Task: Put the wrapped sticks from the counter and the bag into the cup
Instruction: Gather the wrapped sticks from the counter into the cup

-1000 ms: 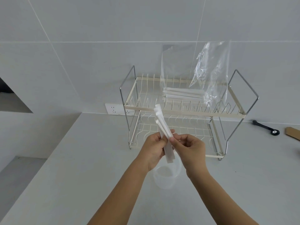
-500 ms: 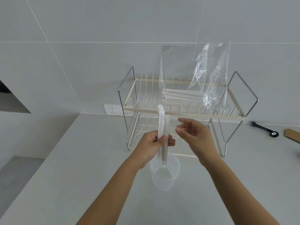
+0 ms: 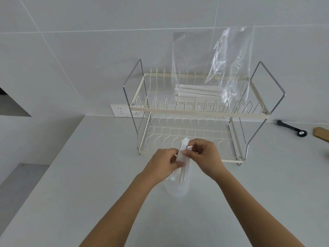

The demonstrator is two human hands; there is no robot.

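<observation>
A small bundle of white wrapped sticks (image 3: 183,152) stands nearly upright, its lower ends inside the clear plastic cup (image 3: 176,190) on the grey counter. My left hand (image 3: 164,162) grips the bundle from the left. My right hand (image 3: 204,155) pinches the bundle's upper part from the right. Both hands hide much of the cup's rim. On the top shelf of the wire rack (image 3: 197,111), more wrapped sticks (image 3: 197,92) lie flat inside a clear plastic bag (image 3: 231,56), which leans against the wall.
The two-tier dish rack stands at the back of the counter against the tiled wall. A wall socket (image 3: 122,111) sits to its left. A black tool (image 3: 292,128) and a wooden piece (image 3: 321,133) lie at the far right. The counter edge drops off at the left.
The bundle has come down from above the cup until its lower ends sit inside it. My right hand, off the sticks half a second ago, is back on them.
</observation>
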